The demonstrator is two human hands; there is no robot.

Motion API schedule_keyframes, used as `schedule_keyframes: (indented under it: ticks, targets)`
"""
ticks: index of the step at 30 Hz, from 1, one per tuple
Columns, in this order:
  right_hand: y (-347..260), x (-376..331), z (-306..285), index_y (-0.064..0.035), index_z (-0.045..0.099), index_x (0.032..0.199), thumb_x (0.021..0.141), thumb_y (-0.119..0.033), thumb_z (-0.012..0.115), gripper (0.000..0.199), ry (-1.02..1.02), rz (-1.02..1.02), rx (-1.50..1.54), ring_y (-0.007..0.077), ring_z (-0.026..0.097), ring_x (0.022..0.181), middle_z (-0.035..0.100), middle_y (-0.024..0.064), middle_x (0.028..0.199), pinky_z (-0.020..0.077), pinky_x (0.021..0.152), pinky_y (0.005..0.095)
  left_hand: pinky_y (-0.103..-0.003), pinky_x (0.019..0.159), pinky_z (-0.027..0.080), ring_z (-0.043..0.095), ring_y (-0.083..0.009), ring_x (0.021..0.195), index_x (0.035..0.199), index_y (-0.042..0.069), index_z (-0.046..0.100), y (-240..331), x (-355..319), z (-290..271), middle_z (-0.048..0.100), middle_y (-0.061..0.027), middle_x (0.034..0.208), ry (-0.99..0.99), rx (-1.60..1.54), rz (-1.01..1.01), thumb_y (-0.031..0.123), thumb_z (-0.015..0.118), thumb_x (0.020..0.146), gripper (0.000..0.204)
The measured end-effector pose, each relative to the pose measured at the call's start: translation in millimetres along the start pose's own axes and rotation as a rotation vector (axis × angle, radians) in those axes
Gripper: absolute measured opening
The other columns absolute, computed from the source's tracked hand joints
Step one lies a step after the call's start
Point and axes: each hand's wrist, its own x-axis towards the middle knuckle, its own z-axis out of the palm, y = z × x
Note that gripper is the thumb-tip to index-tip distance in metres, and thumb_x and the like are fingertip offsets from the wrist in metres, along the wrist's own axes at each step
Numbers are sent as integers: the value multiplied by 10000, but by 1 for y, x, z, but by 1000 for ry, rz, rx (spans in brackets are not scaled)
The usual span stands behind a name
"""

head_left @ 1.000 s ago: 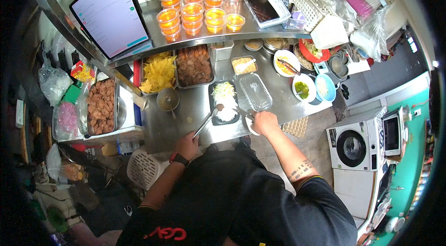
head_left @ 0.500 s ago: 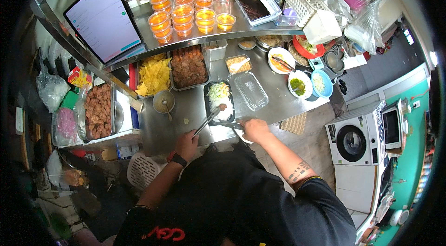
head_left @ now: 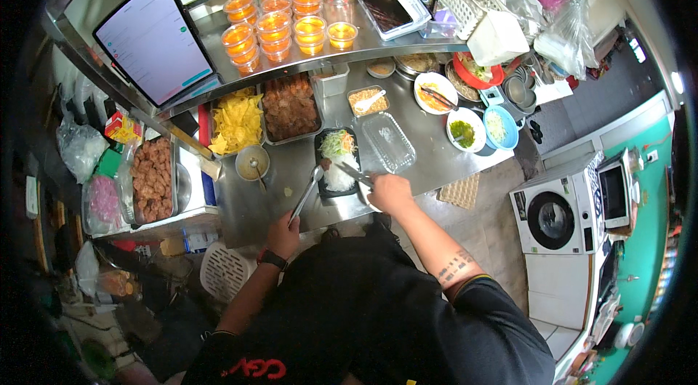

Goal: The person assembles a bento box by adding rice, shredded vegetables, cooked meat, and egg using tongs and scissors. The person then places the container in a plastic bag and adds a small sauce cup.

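My left hand (head_left: pixel 284 235) is closed round metal tongs (head_left: pixel 306 194), whose tips grip a small brown piece of meat (head_left: pixel 325 164). That piece hangs at the left edge of a black takeaway tray (head_left: pixel 339 193) with white noodles (head_left: pixel 339 177) and shredded vegetables (head_left: pixel 338 143) in it. In my right hand (head_left: pixel 391 194) are scissors (head_left: pixel 355 173), their blades pointing up and left over the noodles; the handles are partly hidden by the fingers. A clear plastic lid (head_left: pixel 390 143) lies just right of the tray.
Left of the tray stand a sauce bowl (head_left: pixel 245 165) with a spoon, yellow chips (head_left: pixel 236 122) and a grilled meat pan (head_left: pixel 272 132). Chopped peanuts (head_left: pixel 360 109), a greens bowl (head_left: pixel 476 139) and a blue bowl (head_left: pixel 512 137) sit right. The shelf (head_left: pixel 283 64) overhangs the counter's back.
The tongs with the meat have shifted left from over the noodles to the tray's left edge. The scissors have moved up and now reach over the noodles. The view has tilted slightly.
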Motion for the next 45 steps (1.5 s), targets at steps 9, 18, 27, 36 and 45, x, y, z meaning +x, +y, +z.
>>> schedule_keyframes:
  ticks: [9,18,27,36,45]
  targets:
    - [30,-6,27,-175,575,1390,859,-359,721,581,15,-63,23,308,713,1032,737,135,1087,576,873,429,-475,746,533,684,-420,890,1152,65,696,5,28,8,721,-203,947,-141,7,-81,286,614,981,291]
    - [47,26,86,-78,682,1181,823,-592,769,632,-259,-6,988,229,672,916,727,106,1012,531,860,350,-377,689,497,619,-246,680,1110,32,694,6,26,5,641,-116,745,-352,-281,-221,284,599,1008,288]
    - [30,52,90,-80,734,1148,808,-464,847,524,-112,68,800,130,632,709,720,40,821,519,684,301,-430,773,529,700,-363,879,1239,42,675,-6,44,9,716,-222,949,-230,-68,-83,274,607,995,343]
    - [48,57,98,-57,735,1092,840,-340,856,398,-217,68,944,74,538,519,639,-12,688,446,466,260,-448,834,532,691,-381,982,1247,31,673,-2,55,-1,719,-217,1074,-276,-32,-21,282,622,989,364]
    - [41,58,86,-54,716,993,834,-436,840,432,-278,98,937,91,551,495,625,0,651,460,465,260,-446,813,534,694,-405,931,1205,54,695,2,56,-21,718,-226,982,-290,9,17,241,627,968,309]
